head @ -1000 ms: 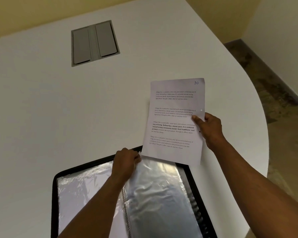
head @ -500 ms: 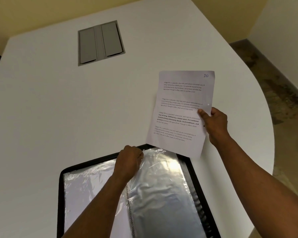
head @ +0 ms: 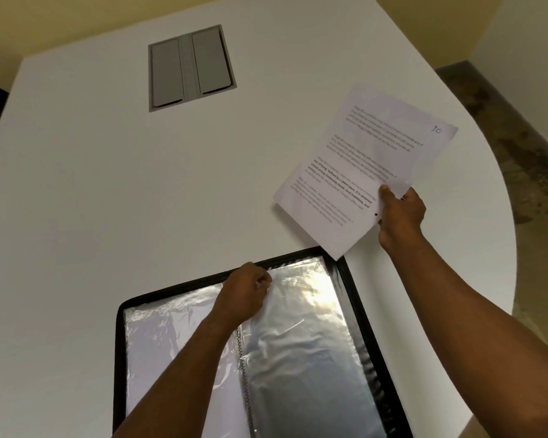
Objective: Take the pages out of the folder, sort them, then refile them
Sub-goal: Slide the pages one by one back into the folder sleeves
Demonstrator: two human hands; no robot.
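The right hand [head: 400,216] pinched a printed page [head: 361,165] up over the white surface [head: 108,184] at 2 o'clock, while the left hand [head: 244,295] gripped a shiny plastic sleeve [head: 298,343] in the open black folder [head: 118,343] at 6 o'clock.

Your folder [head: 351,311] lies open and flat, black-edged, with glossy, crinkled clear sleeves [head: 301,349] on both sides of a metal spiral spine [head: 244,365]. The page [head: 361,165] you lifted out is a white printed sheet, tilted clockwise, with "10" handwritten in blue at its top right corner; its lowest corner overlaps the folder's far right corner.
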